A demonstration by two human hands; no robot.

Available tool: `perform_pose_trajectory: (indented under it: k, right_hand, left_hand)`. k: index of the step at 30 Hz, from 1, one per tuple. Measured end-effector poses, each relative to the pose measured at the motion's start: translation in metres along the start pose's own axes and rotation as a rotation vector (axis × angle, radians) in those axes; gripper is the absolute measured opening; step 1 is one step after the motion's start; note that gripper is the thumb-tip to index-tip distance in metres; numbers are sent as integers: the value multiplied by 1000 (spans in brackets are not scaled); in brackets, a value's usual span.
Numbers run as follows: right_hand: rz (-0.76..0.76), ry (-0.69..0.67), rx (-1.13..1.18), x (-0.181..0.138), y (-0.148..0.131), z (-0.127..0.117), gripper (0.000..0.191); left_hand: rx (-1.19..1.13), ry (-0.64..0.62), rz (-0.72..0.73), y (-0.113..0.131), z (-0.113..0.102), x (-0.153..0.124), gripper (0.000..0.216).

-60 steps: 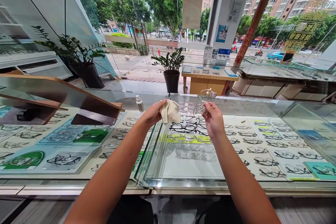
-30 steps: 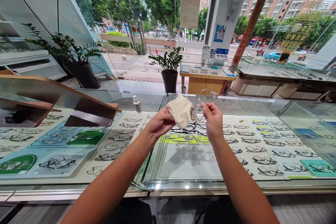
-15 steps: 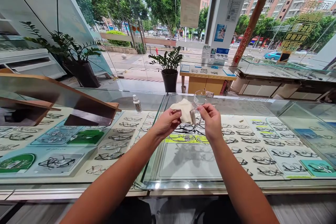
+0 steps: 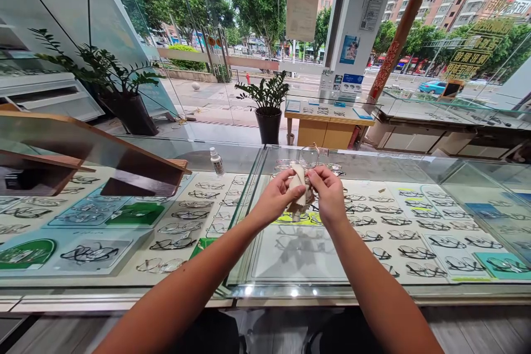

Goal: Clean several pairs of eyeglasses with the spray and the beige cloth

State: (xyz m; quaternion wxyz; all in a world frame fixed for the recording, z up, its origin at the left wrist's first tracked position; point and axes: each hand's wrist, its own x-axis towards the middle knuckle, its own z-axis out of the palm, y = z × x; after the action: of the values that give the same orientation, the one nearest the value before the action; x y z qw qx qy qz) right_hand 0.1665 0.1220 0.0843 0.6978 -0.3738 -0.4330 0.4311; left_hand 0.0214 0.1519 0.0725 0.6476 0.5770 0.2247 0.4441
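Above the glass display case, my left hand (image 4: 276,197) is closed on a cream cloth (image 4: 299,180), its thumb lying along the fold. The cloth hangs down past the fingers and its lower edge looks zigzag-cut. Right beside it, my right hand (image 4: 331,192) pinches a pair of thin-framed eyeglasses (image 4: 309,156). One clear round lens shows above the fingers; the rest of the frame is hidden behind the cloth and hands. The cloth lies against the lower part of the glasses.
The glass display case (image 4: 298,291) holds rows of eyeglasses under its top. A small white spray bottle (image 4: 216,161) stands on the glass to the left. A wooden-edged stand (image 4: 136,157) leans at far left. Potted plants (image 4: 269,124) stand by the window.
My left hand has moved right and down, bringing the cloth against the glasses; it is now folded and hangs lower. My right hand has shifted slightly and stays on the glasses.
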Motion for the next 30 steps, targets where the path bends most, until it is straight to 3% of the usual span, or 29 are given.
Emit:
perform_pose_trajectory:
  k: [6, 15, 30]
  right_hand:
    - [-33, -7, 6, 0, 6, -2, 28]
    - [-14, 46, 70, 6, 10, -5, 30]
    - [55, -41, 79, -4, 14, 7, 29]
  left_hand:
    - [147, -37, -58, 3, -5, -4, 55]
    - [131, -163, -36, 6, -10, -5, 58]
    - [166, 36, 36, -5, 4, -2, 53]
